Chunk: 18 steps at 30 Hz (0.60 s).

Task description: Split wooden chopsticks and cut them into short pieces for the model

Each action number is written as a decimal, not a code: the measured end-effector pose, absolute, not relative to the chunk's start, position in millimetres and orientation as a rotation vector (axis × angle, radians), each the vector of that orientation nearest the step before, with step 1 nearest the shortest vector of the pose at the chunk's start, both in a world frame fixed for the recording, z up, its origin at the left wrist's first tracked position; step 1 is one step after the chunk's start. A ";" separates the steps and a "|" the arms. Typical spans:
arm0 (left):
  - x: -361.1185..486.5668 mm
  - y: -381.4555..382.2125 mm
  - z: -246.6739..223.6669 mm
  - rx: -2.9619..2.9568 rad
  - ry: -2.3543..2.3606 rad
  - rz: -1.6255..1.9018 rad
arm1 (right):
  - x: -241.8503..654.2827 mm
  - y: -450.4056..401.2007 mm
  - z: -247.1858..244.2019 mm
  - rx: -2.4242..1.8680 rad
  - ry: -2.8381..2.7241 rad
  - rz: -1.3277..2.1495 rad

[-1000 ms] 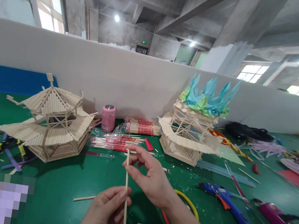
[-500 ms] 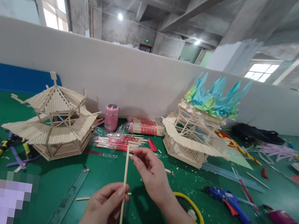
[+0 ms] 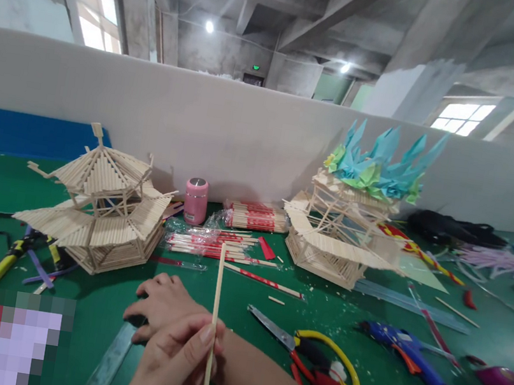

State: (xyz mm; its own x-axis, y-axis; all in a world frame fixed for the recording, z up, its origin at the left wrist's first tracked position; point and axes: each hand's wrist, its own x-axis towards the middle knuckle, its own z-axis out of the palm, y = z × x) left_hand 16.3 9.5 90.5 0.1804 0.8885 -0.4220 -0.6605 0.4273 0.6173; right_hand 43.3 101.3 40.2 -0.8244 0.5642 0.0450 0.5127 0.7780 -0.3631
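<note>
Near the bottom centre, my left hand (image 3: 181, 358) pinches a bare wooden chopstick (image 3: 219, 283) between thumb and fingers, holding it upright. My right hand (image 3: 167, 308) crosses behind the left one, and its forearm runs off to the lower right. Its fingers are spread and bent over the far end of a flat, greyish ruler (image 3: 109, 357) lying on the green table. That end is hidden under the hand, so firm contact cannot be made out. Scissors (image 3: 283, 337) with yellow and red handles lie partly open to the right of the forearm.
Two chopstick pavilions stand at the back: a roofed one (image 3: 98, 220) at left, another (image 3: 327, 241) topped with blue folded paper at right. Between them are a pink flask (image 3: 196, 201) and wrapped chopsticks (image 3: 258, 217). A blue glue gun (image 3: 411, 357) lies at right.
My right hand has left the chopstick's upper end and swung down and left, across to the ruler. The left hand keeps its pinch. The scissors' blades and red handle are now uncovered.
</note>
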 end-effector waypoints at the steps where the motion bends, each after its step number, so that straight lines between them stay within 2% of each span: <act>1: 16.0 9.8 90.9 0.329 0.839 1.131 | 43.6 103.0 40.3 -0.851 -2.838 0.500; 8: 13.9 12.0 89.9 0.332 0.842 1.144 | 60.9 111.3 34.7 -0.858 -2.758 0.636; 18: 12.1 13.8 93.5 0.282 0.895 1.146 | 155.1 72.1 76.2 -1.265 -1.950 0.846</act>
